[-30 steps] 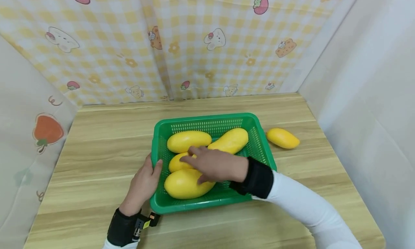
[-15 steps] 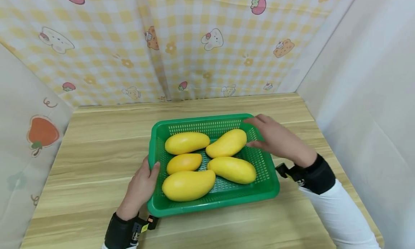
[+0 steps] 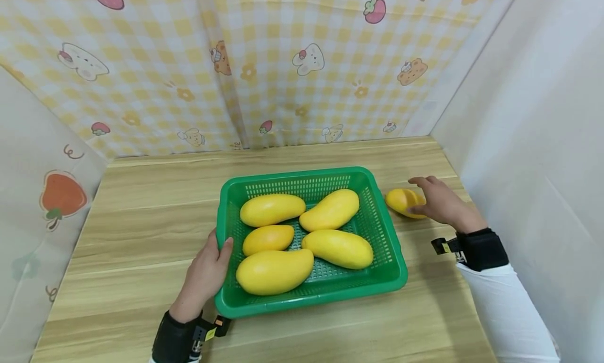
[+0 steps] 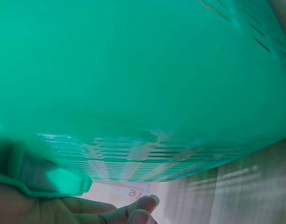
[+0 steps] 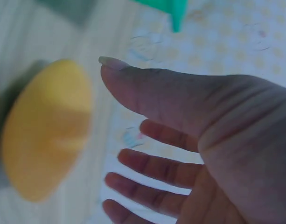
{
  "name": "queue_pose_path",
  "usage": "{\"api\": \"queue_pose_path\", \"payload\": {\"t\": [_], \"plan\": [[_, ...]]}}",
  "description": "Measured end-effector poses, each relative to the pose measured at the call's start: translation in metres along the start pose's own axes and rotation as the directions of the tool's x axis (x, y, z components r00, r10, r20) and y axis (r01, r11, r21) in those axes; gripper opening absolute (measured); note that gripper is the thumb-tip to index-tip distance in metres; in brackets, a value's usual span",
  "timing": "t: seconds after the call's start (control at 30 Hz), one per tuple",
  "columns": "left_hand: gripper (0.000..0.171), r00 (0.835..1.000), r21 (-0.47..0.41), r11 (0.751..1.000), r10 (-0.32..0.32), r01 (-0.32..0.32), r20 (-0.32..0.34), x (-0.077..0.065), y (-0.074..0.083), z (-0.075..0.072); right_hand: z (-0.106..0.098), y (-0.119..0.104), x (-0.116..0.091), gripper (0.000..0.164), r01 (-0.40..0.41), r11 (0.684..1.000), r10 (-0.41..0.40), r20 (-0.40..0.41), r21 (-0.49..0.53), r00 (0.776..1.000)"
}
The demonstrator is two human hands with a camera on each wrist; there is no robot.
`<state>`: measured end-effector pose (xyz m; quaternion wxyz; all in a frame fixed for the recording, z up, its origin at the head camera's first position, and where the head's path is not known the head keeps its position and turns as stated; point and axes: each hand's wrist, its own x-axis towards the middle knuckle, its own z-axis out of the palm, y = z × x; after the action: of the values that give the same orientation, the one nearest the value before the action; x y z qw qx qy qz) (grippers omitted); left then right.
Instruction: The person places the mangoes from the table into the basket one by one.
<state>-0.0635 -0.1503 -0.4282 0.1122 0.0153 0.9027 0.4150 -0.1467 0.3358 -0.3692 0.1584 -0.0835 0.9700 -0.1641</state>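
A green plastic basket holds several yellow mangoes, among them a large front-left one and a small one. My left hand holds the basket's left rim, thumb on the near side; in the left wrist view its fingers lie below the rim. Outside the basket, to its right, one small mango rests on the table. Over that mango's right end is my right hand, fingers spread and nothing held. In the right wrist view the mango is apart from the thumb.
The wood-grain table ends at a checked yellow curtain behind. Pale cloth walls stand at the left and right, the right one close to my right arm.
My right hand has left the mangoes inside the basket and moved right, over the rim, to the mango outside. The left hand stays at the rim.
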Motion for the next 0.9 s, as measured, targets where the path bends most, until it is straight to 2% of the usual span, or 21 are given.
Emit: {"api": "queue_pose_path", "payload": {"t": [0.4, 0.67, 0.8, 0.9], "plan": [[0.060, 1.000, -0.002, 1.000, 0.003, -0.003, 0.019, 0.004, 0.002, 0.003, 0.027, 0.027, 0.006, 0.065, -0.033, 0.999, 0.033, -0.029, 0.007, 0.999], [0.061, 0.999, -0.017, 1.000, -0.003, 0.003, 0.043, 0.006, 0.005, 0.006, 0.034, 0.038, 0.009, 0.059, -0.050, 0.998, 0.053, -0.086, 0.033, 0.995], [0.060, 0.999, -0.037, 0.999, -0.022, 0.023, 0.039, 0.002, 0.003, 0.004, 0.039, 0.038, 0.017, 0.066, -0.039, 0.998, 0.044, -0.099, 0.050, 0.994], [0.059, 0.999, -0.041, 0.999, -0.022, 0.023, 0.026, 0.001, 0.002, 0.002, 0.043, 0.035, 0.019, 0.071, -0.061, 0.996, 0.068, -0.100, 0.062, 0.993]]}}
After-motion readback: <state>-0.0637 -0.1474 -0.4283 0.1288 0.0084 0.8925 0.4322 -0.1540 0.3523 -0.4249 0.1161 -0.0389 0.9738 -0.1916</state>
